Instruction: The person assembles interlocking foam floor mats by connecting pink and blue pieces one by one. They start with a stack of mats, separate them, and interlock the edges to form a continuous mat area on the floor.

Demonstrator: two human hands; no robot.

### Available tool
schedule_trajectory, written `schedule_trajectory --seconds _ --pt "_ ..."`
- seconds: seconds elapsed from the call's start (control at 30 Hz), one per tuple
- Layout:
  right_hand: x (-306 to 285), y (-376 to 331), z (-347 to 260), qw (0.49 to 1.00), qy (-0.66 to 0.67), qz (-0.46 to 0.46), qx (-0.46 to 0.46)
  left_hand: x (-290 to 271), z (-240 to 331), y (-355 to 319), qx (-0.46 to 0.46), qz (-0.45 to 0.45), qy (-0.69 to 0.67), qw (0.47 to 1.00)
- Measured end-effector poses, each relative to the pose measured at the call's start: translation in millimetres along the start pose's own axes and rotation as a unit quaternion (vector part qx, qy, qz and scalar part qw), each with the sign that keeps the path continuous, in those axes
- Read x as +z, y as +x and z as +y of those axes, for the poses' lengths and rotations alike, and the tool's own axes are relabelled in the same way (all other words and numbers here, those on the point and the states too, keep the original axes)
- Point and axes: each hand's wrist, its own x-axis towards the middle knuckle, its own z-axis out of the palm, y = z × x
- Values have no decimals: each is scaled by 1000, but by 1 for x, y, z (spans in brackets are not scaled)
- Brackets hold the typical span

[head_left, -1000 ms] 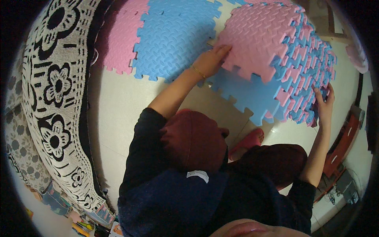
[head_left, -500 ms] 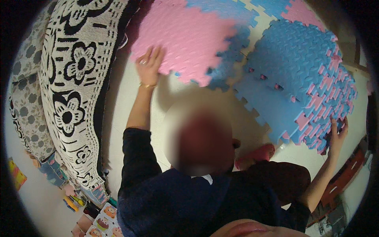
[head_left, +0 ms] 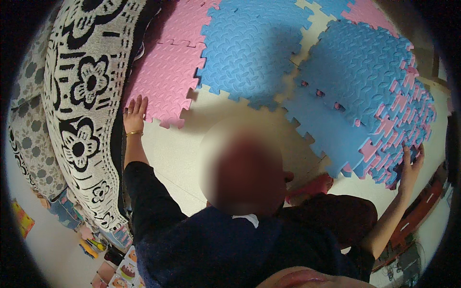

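My left hand (head_left: 136, 109) is at the near-left corner of a pink foam mat tile (head_left: 161, 81), its fingers lying over the edge and its thumb hidden. That tile lies low beside another pink tile (head_left: 182, 24), a seam between them. To its right is a blue foam tile (head_left: 245, 53) with toothed edges. At the far right of my reach, my right hand (head_left: 412, 165) grips the near-right corner of a fanned stack of blue and pink foam tiles (head_left: 360, 72), fingers curled about its toothed edges. Part of those fingers is hard to make out.
A sofa with a black-and-white flower-patterned cover (head_left: 89, 86) runs along the left. Pale floor (head_left: 165, 158) shows before me. Another person's head, blurred, blocks the lower middle, with a red slipper (head_left: 312, 187) beside it. Toys and boxes (head_left: 103, 261) lie at lower left.
My left hand has moved left and nearer with the pink tile, which no longer overlaps the blue tile and now lies along the sofa. My right hand has stayed at the stack.
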Motion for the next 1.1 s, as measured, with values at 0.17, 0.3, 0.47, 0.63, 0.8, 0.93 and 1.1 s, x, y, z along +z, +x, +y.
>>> schedule_trajectory --seconds 0.17,0.3,0.47,0.63,0.8,0.93,1.1 --pt "-2 -1 -2 1000 -12 -12 25 1 -7 -15 -13 -56 -28 998" --pt "1 -4 -11 999 24 6 32 12 -9 -14 -7 -132 30 991" --pt "3 -6 -26 996 43 2 84 36 21 -17 -68 -250 45 965" --pt "7 -6 -30 998 44 34 41 30 25 11 -232 -433 -10 871" --pt "-6 -9 -35 993 58 -12 99 -153 164 112 -37 -48 -331 942" --pt "5 -7 -46 998 40 34 47 -204 294 140 231 244 -485 807" --pt "9 -5 -43 997 43 15 61 -289 364 186 368 250 -563 697"
